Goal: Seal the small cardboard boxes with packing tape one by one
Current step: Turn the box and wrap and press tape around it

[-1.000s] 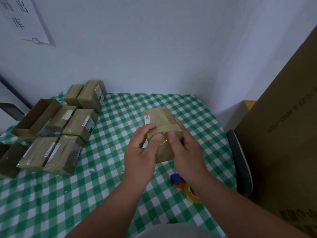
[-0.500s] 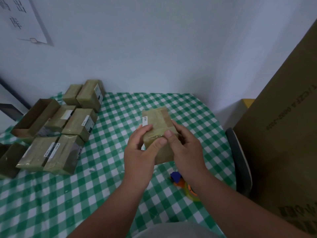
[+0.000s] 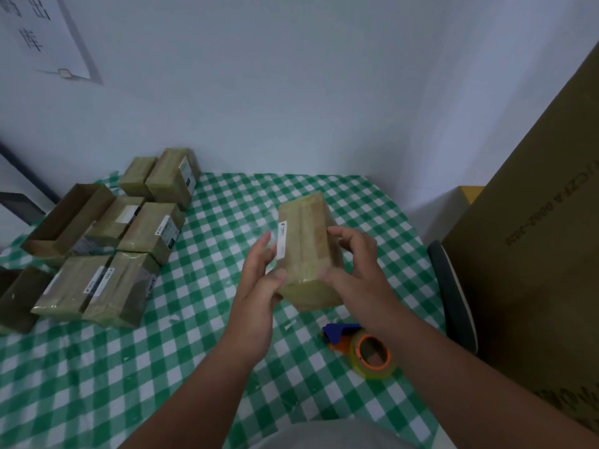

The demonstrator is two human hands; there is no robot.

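Green-and-white checked cloth covers the desk [image 3: 201, 377], which sits in a plain white corner with a big brown carton [image 3: 534, 254] crowding the right side. Person has 1 small box [image 3: 304, 251] lifted off the cloth, held out in front between both hands. The left hand [image 3: 259, 286] has fingers spread along the labelled side with the thumb pressing the near corner, and the right hand [image 3: 353, 270] curls around the other side, so the grip is a loose 2-sided pinch on the box rather than a firm clamp. Shiny tape looks like it's already across the near end.

Risk-wise: that light hold could let the box tip or slide out and land on the tape roll [image 3: 369, 351] lying just below on the cloth. Rubbing the tape down one-sided could also leave a wrinkle or a lifted edge. Stack of boxes [image 3: 129, 234] on the left is well apart, though tossing this one over carelessly might knock the open box [image 3: 64, 222] at the edge.
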